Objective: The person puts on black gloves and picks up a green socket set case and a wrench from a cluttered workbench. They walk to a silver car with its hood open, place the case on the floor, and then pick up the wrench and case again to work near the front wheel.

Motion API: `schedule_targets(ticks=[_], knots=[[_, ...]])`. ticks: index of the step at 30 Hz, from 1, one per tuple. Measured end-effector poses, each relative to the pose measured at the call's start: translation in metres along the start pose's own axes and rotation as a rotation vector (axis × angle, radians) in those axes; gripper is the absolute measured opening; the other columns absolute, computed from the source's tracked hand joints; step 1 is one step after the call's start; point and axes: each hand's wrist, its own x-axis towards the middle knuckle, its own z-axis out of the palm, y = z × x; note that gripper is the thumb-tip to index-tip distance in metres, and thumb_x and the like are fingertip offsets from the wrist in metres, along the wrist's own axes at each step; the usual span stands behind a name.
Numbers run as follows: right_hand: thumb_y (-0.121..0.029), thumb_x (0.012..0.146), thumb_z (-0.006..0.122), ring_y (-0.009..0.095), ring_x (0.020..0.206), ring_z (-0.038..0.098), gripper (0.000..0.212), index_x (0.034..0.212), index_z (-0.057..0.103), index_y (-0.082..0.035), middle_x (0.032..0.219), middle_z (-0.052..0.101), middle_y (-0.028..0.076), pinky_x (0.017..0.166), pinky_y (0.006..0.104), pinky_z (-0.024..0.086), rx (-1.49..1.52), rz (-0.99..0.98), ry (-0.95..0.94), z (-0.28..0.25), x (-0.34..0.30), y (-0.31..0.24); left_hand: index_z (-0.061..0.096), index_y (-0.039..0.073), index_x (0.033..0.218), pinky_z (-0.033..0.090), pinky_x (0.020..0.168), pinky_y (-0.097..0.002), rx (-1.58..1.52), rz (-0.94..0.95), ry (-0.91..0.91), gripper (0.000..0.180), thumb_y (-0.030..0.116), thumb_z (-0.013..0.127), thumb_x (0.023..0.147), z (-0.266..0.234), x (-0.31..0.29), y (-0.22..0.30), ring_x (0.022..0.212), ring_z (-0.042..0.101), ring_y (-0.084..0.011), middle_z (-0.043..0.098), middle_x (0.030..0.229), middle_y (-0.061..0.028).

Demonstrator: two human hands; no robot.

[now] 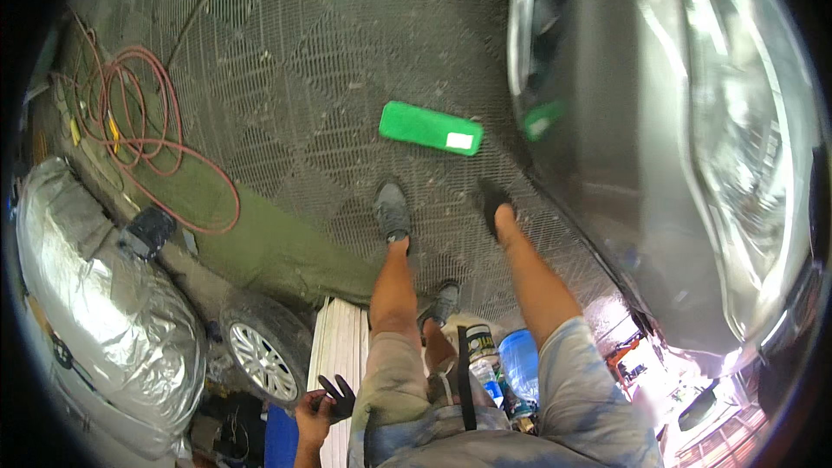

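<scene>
My left hand (311,412) is low in the picture, left of my shorts, with its fingers closed on what looks like a black glove (341,395). The glove's dark fingers spread out beside my fingertips, over pale white panels. My right hand is out of view. Ahead of my feet, a green rectangular case (420,127) with a white label lies on the floor, touched by neither hand.
A car's grey front end with its headlight (737,87) fills the right side. A coiled red hose (169,91), a silver-wrapped car part (95,277) and a wheel (260,353) are at left. White panels (336,338) and a blue container (519,364) are near my legs.
</scene>
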Motion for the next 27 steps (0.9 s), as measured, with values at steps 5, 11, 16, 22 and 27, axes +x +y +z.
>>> schedule_targets(ticks=[5, 11, 16, 22, 27], knots=[[-0.032, 0.096, 0.051, 0.026, 0.103, 0.058, 0.038, 0.121, 0.056, -0.003, 0.118, 0.06, 0.01, 0.089, 0.0358, 0.048, 0.128, 0.011, -0.027, -0.041, -0.129, 0.017, 0.061, -0.002, 0.092, 0.047, 0.061, -0.0246, -0.128, 0.25, 0.025, 0.013, -0.002, 0.052, 0.082, 0.035, -0.014, 0.074, 0.064, 0.058, -0.0121, 0.06, 0.07, -0.0054], [-0.032, 0.096, 0.05, 0.026, 0.103, 0.058, 0.037, 0.118, 0.057, -0.003, 0.116, 0.06, 0.01, 0.089, 0.0353, 0.048, 0.384, -0.037, -0.045, -0.115, -0.264, 0.037, 0.063, 0.0, 0.086, 0.049, 0.064, -0.0316, 0.348, 0.945, -0.388, 0.016, 0.014, 0.07, 0.082, 0.159, -0.132, 0.17, 0.07, 0.061, -0.0202, 0.063, 0.079, -0.011], [-0.032, 0.097, 0.049, 0.026, 0.102, 0.059, 0.037, 0.117, 0.057, -0.003, 0.115, 0.061, 0.01, 0.088, 0.0349, 0.048, 0.633, -0.139, 0.01, -0.205, -0.349, 0.068, 0.053, 0.002, 0.096, 0.045, 0.077, -0.0409, 0.313, 1.518, -0.216, 0.027, 0.018, 0.071, 0.083, 0.268, -0.22, 0.133, 0.087, 0.054, -0.0321, 0.053, 0.094, -0.0162], [-0.033, 0.097, 0.048, 0.026, 0.102, 0.059, 0.036, 0.114, 0.058, -0.003, 0.113, 0.062, 0.01, 0.088, 0.0343, 0.047, 0.879, -0.192, 0.104, -0.291, -0.413, 0.132, 0.057, 0.0, 0.095, 0.046, 0.064, -0.036, 0.354, 1.713, -0.411, 0.011, 0.005, 0.063, 0.087, 0.342, -0.295, 0.101, 0.067, 0.055, -0.0243, 0.059, 0.08, -0.0094], [-0.033, 0.097, 0.048, 0.027, 0.101, 0.059, 0.036, 0.113, 0.059, -0.002, 0.111, 0.062, 0.01, 0.087, 0.0339, 0.047, 1.005, -0.223, 0.161, -0.338, -0.447, 0.175, 0.063, -0.003, 0.09, 0.046, 0.06, -0.0294, 0.44, 0.93, -1.033, 0.021, 0.019, 0.062, 0.089, 0.38, -0.332, 0.088, 0.064, 0.057, -0.0147, 0.064, 0.075, -0.0054]])
